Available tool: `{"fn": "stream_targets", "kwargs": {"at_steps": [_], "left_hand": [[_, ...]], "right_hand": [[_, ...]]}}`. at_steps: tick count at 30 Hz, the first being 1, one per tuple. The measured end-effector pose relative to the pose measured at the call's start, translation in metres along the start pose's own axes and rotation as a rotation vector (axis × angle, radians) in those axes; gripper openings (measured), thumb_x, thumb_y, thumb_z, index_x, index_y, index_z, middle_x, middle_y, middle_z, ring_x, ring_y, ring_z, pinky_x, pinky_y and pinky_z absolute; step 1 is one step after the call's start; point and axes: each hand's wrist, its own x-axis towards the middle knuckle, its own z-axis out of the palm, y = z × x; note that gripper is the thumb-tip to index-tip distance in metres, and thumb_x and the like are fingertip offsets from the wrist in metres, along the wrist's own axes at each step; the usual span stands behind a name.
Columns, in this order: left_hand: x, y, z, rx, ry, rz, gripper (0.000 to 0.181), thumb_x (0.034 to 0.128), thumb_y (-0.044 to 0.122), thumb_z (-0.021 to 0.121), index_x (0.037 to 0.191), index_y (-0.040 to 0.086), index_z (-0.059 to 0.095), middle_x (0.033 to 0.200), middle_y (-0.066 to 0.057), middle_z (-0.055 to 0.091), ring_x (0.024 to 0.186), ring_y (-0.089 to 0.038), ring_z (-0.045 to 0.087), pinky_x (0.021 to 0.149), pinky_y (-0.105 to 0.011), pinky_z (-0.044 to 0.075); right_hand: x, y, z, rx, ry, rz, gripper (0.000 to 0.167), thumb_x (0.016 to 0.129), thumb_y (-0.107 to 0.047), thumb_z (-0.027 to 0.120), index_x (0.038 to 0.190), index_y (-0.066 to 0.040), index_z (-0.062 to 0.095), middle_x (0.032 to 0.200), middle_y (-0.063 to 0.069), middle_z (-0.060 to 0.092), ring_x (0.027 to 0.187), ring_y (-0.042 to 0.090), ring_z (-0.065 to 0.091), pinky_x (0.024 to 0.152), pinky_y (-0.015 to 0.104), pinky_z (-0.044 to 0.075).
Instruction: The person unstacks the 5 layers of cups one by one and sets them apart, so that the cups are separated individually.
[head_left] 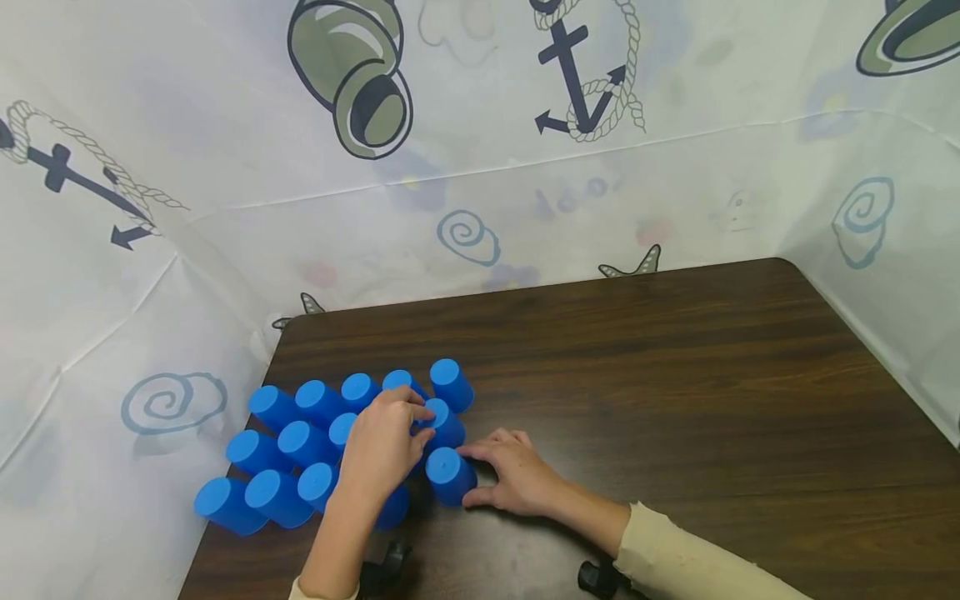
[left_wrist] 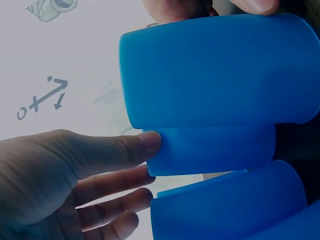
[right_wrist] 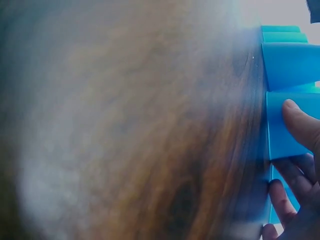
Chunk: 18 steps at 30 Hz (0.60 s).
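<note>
Upside-down blue cups stand in three rows on the table. In the head view my right hand (head_left: pixel 517 475) holds the front cup (head_left: pixel 452 479) of the rightmost column, thumb on the near side and fingers on the far side. My left hand (head_left: pixel 384 437) reaches over the rows and pinches the middle cup (head_left: pixel 450 432) of that column near its top. The left wrist view shows my left thumb against that middle cup (left_wrist: pixel 215 150), behind the front cup (left_wrist: pixel 215 75). In the right wrist view the right thumb presses the front cup's side (right_wrist: pixel 280 135).
The far cup (head_left: pixel 452 387) of the rightmost column stands slightly apart behind. Several more cups (head_left: pixel 273 497) fill the left, some hidden by my left arm. The brown table (head_left: pixel 675 375) extends to the right. A printed white cloth (head_left: pixel 360 242) hangs behind and at the sides.
</note>
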Motion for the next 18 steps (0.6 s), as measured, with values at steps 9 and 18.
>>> {"fn": "stream_targets", "kwargs": {"at_steps": [9,18], "left_hand": [[-0.001,-0.006,0.000,0.053,-0.005,0.062,0.029,0.0744,0.019,0.087,0.101,0.010,0.079,0.104,-0.006,0.069,0.097,-0.025,0.064,0.075,-0.040,0.058],[-0.002,-0.012,0.000,0.083,-0.004,0.101,0.029,0.0745,0.023,0.087,0.101,0.013,0.079,0.105,-0.004,0.070,0.097,-0.023,0.062,0.072,-0.037,0.058]], "right_hand": [[0.001,-0.007,0.002,-0.026,0.021,0.038,0.060,0.080,-0.047,0.078,0.132,-0.024,0.061,0.129,-0.009,0.062,0.108,0.011,0.048,0.100,0.045,0.033],[0.000,-0.009,0.006,-0.040,0.055,0.037,0.059,0.080,-0.048,0.078,0.132,-0.025,0.062,0.128,-0.009,0.063,0.109,0.012,0.049,0.099,0.046,0.033]]}}
